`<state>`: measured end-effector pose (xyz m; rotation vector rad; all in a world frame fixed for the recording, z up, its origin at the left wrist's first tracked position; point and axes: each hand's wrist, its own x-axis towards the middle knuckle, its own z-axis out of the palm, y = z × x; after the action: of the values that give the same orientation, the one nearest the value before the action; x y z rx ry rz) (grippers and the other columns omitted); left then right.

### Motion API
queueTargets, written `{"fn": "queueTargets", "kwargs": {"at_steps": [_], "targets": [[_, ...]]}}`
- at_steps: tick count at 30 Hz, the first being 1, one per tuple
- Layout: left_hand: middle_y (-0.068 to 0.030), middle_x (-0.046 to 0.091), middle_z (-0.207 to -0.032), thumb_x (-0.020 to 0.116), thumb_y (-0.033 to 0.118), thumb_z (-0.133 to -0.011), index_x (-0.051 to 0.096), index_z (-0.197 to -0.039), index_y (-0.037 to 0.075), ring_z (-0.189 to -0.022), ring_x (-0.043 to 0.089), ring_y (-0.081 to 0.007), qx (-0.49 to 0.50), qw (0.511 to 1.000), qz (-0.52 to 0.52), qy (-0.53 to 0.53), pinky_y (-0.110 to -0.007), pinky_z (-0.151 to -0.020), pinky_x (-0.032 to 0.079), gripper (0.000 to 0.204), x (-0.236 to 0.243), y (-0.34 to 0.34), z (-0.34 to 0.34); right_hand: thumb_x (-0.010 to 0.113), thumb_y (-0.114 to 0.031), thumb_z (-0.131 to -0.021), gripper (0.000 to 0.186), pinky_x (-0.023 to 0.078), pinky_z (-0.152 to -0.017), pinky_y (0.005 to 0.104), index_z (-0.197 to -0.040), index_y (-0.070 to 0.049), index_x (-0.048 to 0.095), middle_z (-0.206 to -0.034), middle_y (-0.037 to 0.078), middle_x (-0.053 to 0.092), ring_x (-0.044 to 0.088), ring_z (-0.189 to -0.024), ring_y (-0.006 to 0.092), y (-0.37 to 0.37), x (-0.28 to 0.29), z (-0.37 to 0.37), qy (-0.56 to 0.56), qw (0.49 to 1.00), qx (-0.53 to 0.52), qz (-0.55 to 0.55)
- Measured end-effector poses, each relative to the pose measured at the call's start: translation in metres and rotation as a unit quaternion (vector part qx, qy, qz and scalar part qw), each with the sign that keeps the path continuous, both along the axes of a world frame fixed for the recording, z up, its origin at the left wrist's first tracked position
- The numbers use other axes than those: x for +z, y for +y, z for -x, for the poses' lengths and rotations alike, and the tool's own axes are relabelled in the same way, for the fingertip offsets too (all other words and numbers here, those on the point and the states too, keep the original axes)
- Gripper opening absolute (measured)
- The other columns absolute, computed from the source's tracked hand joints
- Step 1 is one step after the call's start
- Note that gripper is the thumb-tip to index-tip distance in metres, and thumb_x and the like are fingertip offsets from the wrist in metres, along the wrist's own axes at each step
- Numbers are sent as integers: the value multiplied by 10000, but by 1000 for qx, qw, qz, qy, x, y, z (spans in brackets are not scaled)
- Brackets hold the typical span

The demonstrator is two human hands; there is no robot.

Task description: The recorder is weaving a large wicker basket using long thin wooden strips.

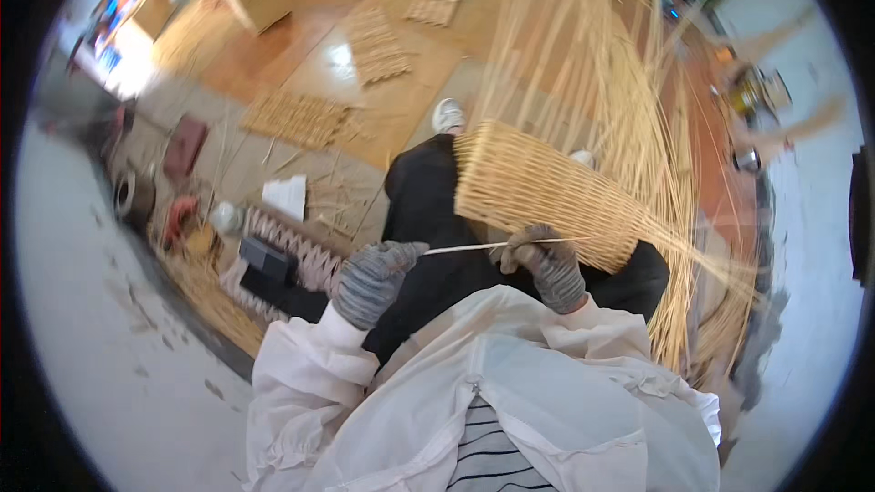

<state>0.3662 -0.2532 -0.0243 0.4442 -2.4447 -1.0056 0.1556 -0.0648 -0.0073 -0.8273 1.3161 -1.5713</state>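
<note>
Across my lap lies a partly woven straw-coloured basket (pixel 538 187), tilted, with long loose strands (pixel 592 55) fanning out from its far side. Both my hands wear grey knitted gloves. Between them a thin pale wicker strand (pixel 460 248) is stretched just in front of the basket's near edge. My left hand (pixel 375 281) is closed on the strand's left end. My right hand (pixel 544 264), fingers curled, grips the same strand farther right, close against the basket's near wall. The strand's tip shows a little past the right hand.
Several woven panels (pixel 296 118) lie on the floor ahead. A bundle of long strands (pixel 674 282) runs down my right side. To my left are a dark block (pixel 268 258), a white paper (pixel 285 197), a red brick (pixel 185 146) and a tape roll (pixel 134 196). A can (pixel 747 96) stands by the right wall.
</note>
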Motion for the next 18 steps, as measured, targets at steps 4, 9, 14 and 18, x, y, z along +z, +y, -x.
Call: {"fn": "queueTargets", "kwargs": {"at_steps": [4,9,14,18], "targets": [[-62,619,-766,637,20,-731,636,-906,33,-672,562,-149,36,991,-73,102,-269,-648,468,175,9,2,108,392,-183,-910,236,469,-748,316,-888,-14,556,-823,81,604,583,-794,210,43,-27,94,171,952,-240,-82],[-73,584,-893,678,38,-697,525,-1120,16,-745,542,-135,127,979,-158,12,-241,-685,455,450,-23,-26,216,566,-152,-830,183,545,-621,325,-896,18,547,-789,129,603,611,-682,215,26,-32,169,-148,903,-397,66],[-103,590,-925,711,45,-662,483,-1143,-17,-861,571,-185,63,969,-232,-48,-279,-766,468,536,-43,-56,249,558,-128,-831,170,560,-609,340,-921,16,546,-790,126,603,616,-669,218,-7,-58,193,-245,899,-361,-25],[-81,598,-971,726,44,-651,494,-1129,-20,-874,555,-164,-27,894,-441,-74,-274,-806,445,534,-25,-65,261,560,-126,-829,172,563,-599,352,-918,20,546,-789,132,604,618,-669,225,-7,-61,202,-273,905,-327,1]]}}
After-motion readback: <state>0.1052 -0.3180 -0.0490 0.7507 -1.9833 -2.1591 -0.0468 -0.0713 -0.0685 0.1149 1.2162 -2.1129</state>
